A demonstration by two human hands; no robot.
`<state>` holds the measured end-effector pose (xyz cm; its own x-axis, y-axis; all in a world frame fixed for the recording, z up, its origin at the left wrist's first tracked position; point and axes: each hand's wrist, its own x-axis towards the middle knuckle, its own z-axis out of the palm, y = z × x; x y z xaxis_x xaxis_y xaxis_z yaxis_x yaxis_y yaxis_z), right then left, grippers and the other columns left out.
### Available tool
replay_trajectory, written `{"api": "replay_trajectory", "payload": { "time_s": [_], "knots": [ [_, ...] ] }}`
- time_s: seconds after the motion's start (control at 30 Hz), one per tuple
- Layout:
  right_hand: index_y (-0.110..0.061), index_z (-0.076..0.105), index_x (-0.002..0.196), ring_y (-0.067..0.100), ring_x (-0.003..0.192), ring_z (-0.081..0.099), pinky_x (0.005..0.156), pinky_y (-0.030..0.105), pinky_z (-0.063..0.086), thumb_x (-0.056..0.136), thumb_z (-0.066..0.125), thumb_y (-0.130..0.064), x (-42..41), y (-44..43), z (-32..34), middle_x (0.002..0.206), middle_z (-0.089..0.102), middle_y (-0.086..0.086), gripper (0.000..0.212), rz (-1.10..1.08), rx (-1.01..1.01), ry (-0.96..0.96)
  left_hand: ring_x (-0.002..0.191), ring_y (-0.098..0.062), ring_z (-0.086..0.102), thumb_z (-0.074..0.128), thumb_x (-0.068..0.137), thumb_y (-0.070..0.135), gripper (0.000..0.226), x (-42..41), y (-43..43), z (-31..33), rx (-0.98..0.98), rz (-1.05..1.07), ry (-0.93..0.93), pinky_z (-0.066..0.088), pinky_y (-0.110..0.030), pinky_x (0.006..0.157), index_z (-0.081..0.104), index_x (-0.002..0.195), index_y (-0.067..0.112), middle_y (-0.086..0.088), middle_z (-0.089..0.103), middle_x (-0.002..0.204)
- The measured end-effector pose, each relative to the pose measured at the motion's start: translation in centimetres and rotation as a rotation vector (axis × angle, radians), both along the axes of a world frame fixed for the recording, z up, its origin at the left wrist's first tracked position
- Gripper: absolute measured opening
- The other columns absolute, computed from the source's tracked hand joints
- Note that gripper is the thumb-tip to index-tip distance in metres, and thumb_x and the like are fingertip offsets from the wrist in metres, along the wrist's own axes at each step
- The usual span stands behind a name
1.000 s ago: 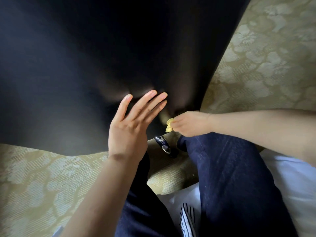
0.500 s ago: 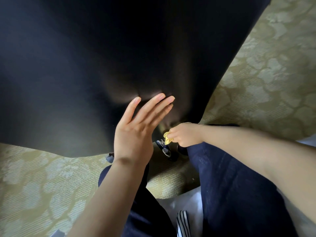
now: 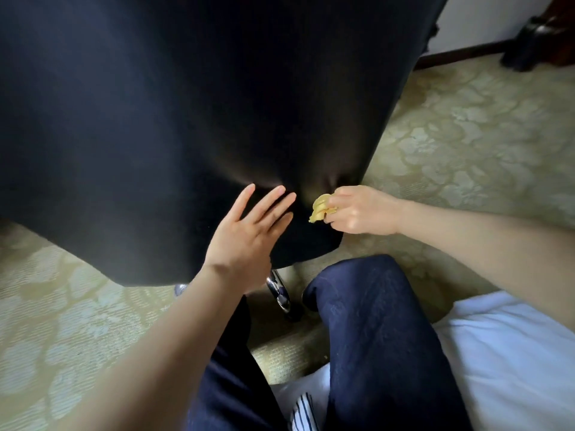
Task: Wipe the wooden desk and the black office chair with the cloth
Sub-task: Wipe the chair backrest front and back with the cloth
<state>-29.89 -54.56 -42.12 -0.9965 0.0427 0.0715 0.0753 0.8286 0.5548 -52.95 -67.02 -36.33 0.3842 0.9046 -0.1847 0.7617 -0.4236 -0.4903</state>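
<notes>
Right hand w/ crumpled yellow cloth is coming up onto the lower rt corner of the black fabric office chair, grip clamping tight on the cloth. Left hand is resting flat on the chair just beside it, fingers straight & apart.

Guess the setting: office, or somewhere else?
Likely a hotel room or bedroom rather than an office. A floral-patterned carpet covers the floor, white bedding shows at lower right, and the black office chair stands on that carpet.
</notes>
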Motion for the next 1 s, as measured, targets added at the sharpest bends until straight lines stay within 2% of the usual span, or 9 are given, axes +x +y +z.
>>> {"api": "replay_trajectory", "payload": {
  "time_s": [0.13,0.27,0.43,0.57,0.63,0.7,0.73,0.87,1.0],
  "knots": [
    [-0.018,0.07,0.079,0.022,0.093,0.049,0.08,0.031,0.038,0.094,0.046,-0.001,-0.4,-0.1,4.5,0.091,0.066,-0.005,0.033,0.023,0.064,0.124,0.141,-0.02,-0.029,0.03,0.098,0.038,0.064,-0.8,-0.9,2.2,-0.085,0.027,-0.047,-0.023,-0.047,0.107,-0.001,0.153,0.022,-0.001,-0.026,0.156],
    [-0.017,0.07,0.092,0.024,0.101,0.049,0.082,0.033,0.037,0.085,0.065,0.001,-1.9,-0.7,9.6,0.107,0.068,-0.002,0.02,0.078,0.114,0.261,0.144,-0.016,-0.023,0.032,0.099,0.035,0.059,-1.7,-2.0,4.8,-0.056,0.088,-0.173,-0.023,-0.044,0.108,0.01,0.153,0.027,0.002,-0.018,0.159],
    [-0.012,0.07,0.102,0.024,0.099,0.046,0.083,0.034,0.039,0.084,0.064,0.002,-4.8,-2.7,15.1,0.108,0.067,0.006,0.023,0.027,0.058,0.594,0.146,-0.014,-0.017,0.036,0.099,0.036,0.057,-3.2,-3.6,7.3,0.065,0.082,-0.342,-0.024,-0.04,0.108,0.016,0.151,0.031,0.006,-0.006,0.16],
    [-0.015,0.058,0.112,0.025,0.1,0.046,0.086,0.032,0.037,0.082,0.06,0.002,-6.6,-3.8,17.0,0.116,0.051,0.003,0.034,-0.008,-0.026,0.811,0.147,-0.011,-0.006,0.04,0.098,0.034,0.053,-5.2,-4.7,8.2,0.143,0.075,-0.397,-0.022,-0.037,0.11,0.025,0.149,0.033,0.01,0.006,0.16],
    [-0.016,0.056,0.113,0.025,0.101,0.044,0.087,0.032,0.039,0.082,0.054,0.003,-7.5,-4.4,17.8,0.116,0.048,0.002,0.036,-0.016,-0.072,0.938,0.147,-0.014,0.014,0.053,0.093,0.031,0.051,-6.2,-5.4,8.6,0.231,0.034,-0.419,-0.01,-0.04,0.113,0.041,0.142,0.032,0.007,0.026,0.156],
    [-0.018,0.054,0.113,0.025,0.101,0.042,0.088,0.03,0.04,0.081,0.049,0.003,-8.2,-5.1,18.8,0.116,0.046,0.001,0.039,-0.035,-0.096,1.063,0.135,-0.02,0.042,0.073,0.076,0.027,0.053,-7.0,-5.8,9.0,0.322,0.011,-0.384,0.012,-0.046,0.115,0.06,0.127,0.028,0.001,0.05,0.142],
    [-0.019,0.054,0.113,0.024,0.101,0.041,0.088,0.027,0.039,0.081,0.049,0.003,-8.7,-5.4,19.5,0.116,0.046,0.001,0.039,-0.028,-0.089,1.124,0.132,-0.022,0.046,0.078,0.07,0.024,0.056,-7.5,-5.8,9.2,0.392,0.006,-0.401,0.018,-0.046,0.116,0.063,0.124,0.025,-0.001,0.053,0.139],
    [-0.014,0.066,0.105,0.024,0.099,0.042,0.093,0.018,0.035,0.082,0.054,0.007,-11.9,-5.6,22.2,0.112,0.05,-0.001,0.034,0.047,-0.016,1.322,0.141,-0.027,0.026,0.062,0.077,0.015,0.066,-8.2,-5.3,12.9,0.696,-0.05,-0.548,0.013,-0.048,0.115,0.042,0.139,0.021,-0.007,0.035,0.151],
    [-0.008,0.074,0.095,0.022,0.1,0.042,0.095,0.017,0.035,0.097,0.047,-0.01,-15.2,-5.9,21.8,0.109,0.051,-0.001,0.027,0.033,0.094,1.445,0.147,-0.026,0.006,0.056,0.079,0.015,0.081,-6.8,-4.2,18.6,0.914,-0.016,-0.721,0.003,-0.046,0.118,0.018,0.15,0.016,-0.01,0.013,0.159]
  ]
}}
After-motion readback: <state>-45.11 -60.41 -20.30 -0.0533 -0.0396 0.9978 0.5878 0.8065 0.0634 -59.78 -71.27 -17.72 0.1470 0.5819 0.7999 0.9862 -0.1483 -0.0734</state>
